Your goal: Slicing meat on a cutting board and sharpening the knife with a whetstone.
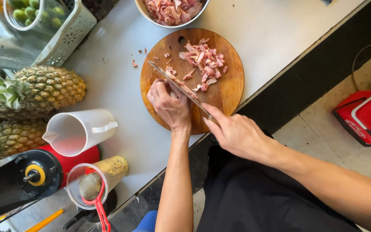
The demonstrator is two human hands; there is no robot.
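— Grey counter (121, 90), round board (226, 92) at the edge. Why is the left hand (168, 105) curled at the board's 8 o'clock?
— It pins meat (181, 88) under the knife (172, 81); the right hand (237, 133) grips the handle. Cut bits (205, 62) are pushed towards 1 o'clock, beside the bowl (144, 10).

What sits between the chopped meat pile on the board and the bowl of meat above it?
Nothing visible. The chopped meat lies on the round cutting board, and only bare board and counter separate it from the bowl.
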